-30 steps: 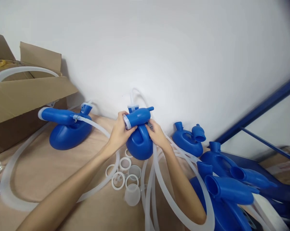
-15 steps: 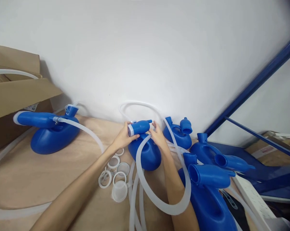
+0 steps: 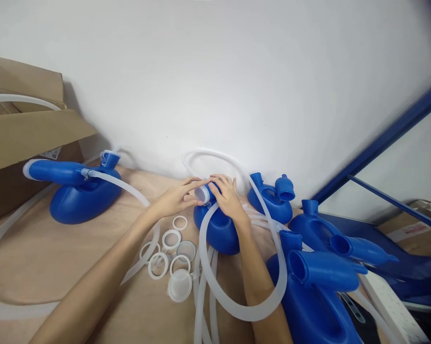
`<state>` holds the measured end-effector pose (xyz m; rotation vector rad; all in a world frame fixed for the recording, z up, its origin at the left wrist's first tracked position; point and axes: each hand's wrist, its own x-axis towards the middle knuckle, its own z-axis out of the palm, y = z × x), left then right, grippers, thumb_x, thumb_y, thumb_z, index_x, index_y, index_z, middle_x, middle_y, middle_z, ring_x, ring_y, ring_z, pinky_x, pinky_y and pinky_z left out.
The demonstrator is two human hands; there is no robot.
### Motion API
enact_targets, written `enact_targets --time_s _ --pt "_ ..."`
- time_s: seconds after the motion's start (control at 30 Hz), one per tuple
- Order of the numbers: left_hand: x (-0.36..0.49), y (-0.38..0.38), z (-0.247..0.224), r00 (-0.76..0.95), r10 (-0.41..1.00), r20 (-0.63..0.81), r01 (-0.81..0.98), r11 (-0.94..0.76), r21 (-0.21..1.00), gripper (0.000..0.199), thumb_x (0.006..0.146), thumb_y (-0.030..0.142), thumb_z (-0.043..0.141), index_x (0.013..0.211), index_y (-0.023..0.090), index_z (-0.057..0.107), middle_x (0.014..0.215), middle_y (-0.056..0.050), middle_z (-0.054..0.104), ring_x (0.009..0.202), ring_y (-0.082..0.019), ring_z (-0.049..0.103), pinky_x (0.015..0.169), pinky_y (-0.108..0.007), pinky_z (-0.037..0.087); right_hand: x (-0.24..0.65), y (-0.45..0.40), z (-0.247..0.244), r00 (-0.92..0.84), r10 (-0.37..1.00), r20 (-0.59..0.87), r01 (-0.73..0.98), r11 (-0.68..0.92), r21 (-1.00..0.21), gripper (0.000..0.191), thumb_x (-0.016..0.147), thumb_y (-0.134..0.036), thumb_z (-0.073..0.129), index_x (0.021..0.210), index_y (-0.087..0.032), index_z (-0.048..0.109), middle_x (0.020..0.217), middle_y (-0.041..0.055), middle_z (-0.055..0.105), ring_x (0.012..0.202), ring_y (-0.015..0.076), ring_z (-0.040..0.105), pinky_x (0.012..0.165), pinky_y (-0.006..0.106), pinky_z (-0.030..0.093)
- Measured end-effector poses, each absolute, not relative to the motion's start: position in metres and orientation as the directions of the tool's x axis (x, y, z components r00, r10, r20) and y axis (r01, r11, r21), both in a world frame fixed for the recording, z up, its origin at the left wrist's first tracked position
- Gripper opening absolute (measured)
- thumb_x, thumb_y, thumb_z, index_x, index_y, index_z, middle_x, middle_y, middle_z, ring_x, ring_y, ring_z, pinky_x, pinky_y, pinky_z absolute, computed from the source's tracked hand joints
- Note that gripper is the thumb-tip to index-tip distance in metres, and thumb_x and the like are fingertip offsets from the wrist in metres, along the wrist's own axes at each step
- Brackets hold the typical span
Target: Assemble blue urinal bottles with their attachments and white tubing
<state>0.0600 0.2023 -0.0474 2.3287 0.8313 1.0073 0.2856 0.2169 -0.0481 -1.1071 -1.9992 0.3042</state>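
Note:
A blue urine bottle stands on the brown tabletop in front of me, and a blue receiver tube lies across its top. A white-rimmed clear cap covers the tube's left end. My left hand holds that end, thumb under the cap and fingers over the top. Over the tube's right part, my right hand is wrapped with bent fingers, hiding most of it. A looped translucent hose hangs in front of my right forearm. Several white rings and clear caps lie on the table between my forearms.
At left sits another blue bottle with its capped receiver and hose, before an open cardboard box. Several blue bottles with uncapped receivers stand at right, beside a blue metal frame. A white wall rises behind.
My right hand has come from beyond the receiver tube's right tip to over the tube, now covering it. My left fingers have stretched out along its top. The view has shifted slightly.

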Motion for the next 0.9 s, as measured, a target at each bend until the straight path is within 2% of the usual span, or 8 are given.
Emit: enact_targets --time_s 0.1,0.23,0.33,0.67,0.83,0.9 --pt "0.058 0.205 -0.044 0.521 0.602 0.605 0.369 -0.798 0.477 0.03 0.098 0.027 0.064 0.127 0.025 0.07 0.13 -0.009 0.065 0.113 -0.022 0.068 0.099 -0.036 0.056 0.29 0.223 -0.053 -0.284 0.827 0.486 0.56 0.554 -0.616 0.036 0.104 -0.055 0.048 0.118 -0.033 0.073 0.144 0.007 0.058 0.152 0.0319 0.033 0.129 0.062 0.015" --pt "0.064 0.208 -0.048 0.51 0.561 0.652 0.425 -0.823 0.377 0.02 0.093 0.019 0.069 0.113 0.02 0.069 0.112 -0.008 0.07 0.102 -0.022 0.07 0.092 -0.036 0.057 0.291 0.226 -0.053 -0.345 0.786 0.513 0.512 0.616 -0.599 0.038 0.103 -0.055 0.05 0.119 -0.03 0.073 0.133 0.0092 0.059 0.14 0.0282 0.045 0.127 0.05 0.028" --pt "0.063 0.209 -0.051 0.515 0.575 0.636 0.456 -0.812 0.365 0.014 0.092 0.018 0.07 0.105 0.02 0.066 0.105 -0.006 0.07 0.099 -0.022 0.069 0.09 -0.035 0.057 0.287 0.227 -0.051 -0.352 0.774 0.526 0.516 0.629 -0.581 0.035 0.102 -0.054 0.053 0.117 -0.031 0.074 0.129 0.0089 0.059 0.134 0.028 0.048 0.124 0.049 0.032" --pt "0.054 0.21 -0.056 0.501 0.577 0.645 0.501 -0.801 0.327 0.013 0.091 0.021 0.073 0.091 0.02 0.06 0.093 -0.003 0.068 0.086 -0.02 0.068 0.079 -0.03 0.054 0.277 0.226 -0.048 -0.391 0.762 0.516 0.543 0.644 -0.539 0.03 0.102 -0.049 0.057 0.114 -0.028 0.074 0.125 0.0096 0.059 0.135 0.0287 0.046 0.124 0.049 0.032" --pt "0.05 0.21 -0.054 0.435 0.593 0.677 0.549 -0.771 0.323 0.025 0.097 0.02 0.061 0.073 0.02 0.054 0.084 -0.003 0.066 0.077 -0.018 0.065 0.073 -0.029 0.052 0.278 0.227 -0.05 -0.321 0.799 0.508 0.541 0.595 -0.594 0.03 0.103 -0.049 0.053 0.114 -0.03 0.074 0.124 0.0085 0.059 0.133 0.0281 0.049 0.123 0.049 0.033" --pt "0.046 0.209 -0.048 0.444 0.603 0.663 0.558 -0.765 0.322 0.023 0.097 0.02 0.06 0.074 0.02 0.056 0.084 -0.003 0.067 0.077 -0.018 0.066 0.075 -0.03 0.053 0.279 0.229 -0.052 -0.3 0.807 0.508 0.541 0.583 -0.606 0.03 0.104 -0.049 0.052 0.114 -0.031 0.073 0.126 0.0079 0.059 0.133 0.0278 0.048 0.123 0.048 0.033"
